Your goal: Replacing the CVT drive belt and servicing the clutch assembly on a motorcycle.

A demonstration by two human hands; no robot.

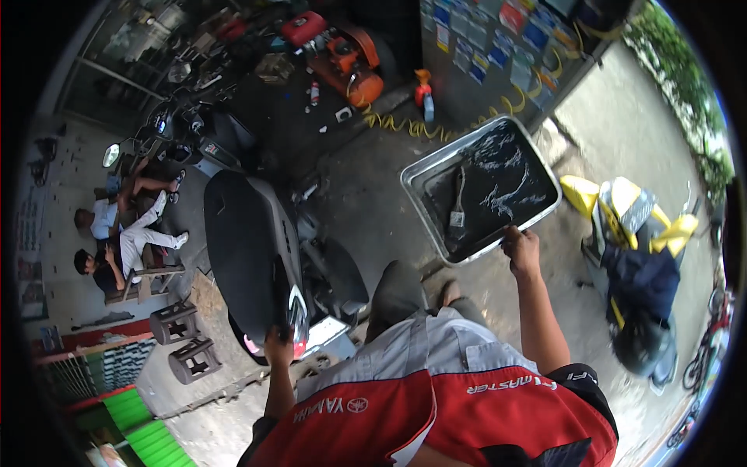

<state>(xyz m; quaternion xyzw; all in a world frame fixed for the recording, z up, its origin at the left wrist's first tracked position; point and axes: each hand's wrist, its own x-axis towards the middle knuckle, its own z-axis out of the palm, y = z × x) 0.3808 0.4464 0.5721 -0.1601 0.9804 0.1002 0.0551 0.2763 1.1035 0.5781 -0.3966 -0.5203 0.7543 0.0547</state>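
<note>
With my right hand (520,247) I grip the near rim of a rectangular metal tray (416,201), fingers closed over its edge. Dark liquid covers much of the tray's bottom, and a flat paintbrush (458,204) lies inside toward the left wall. The tray is held out in front of me to the right, tilted. My left hand (278,345) is at the tail of a parked motor scooter (247,253), fingers curled against its rear end below the black seat; their undersides are hidden.
A yellow coiled air hose (405,122) crosses the floor ahead, near an orange spray bottle (423,95) and an orange compressor (354,66). Another scooter with a dark helmet (640,344) stands at right. Two people sit on a bench (144,284) at left, near brown stools (194,359).
</note>
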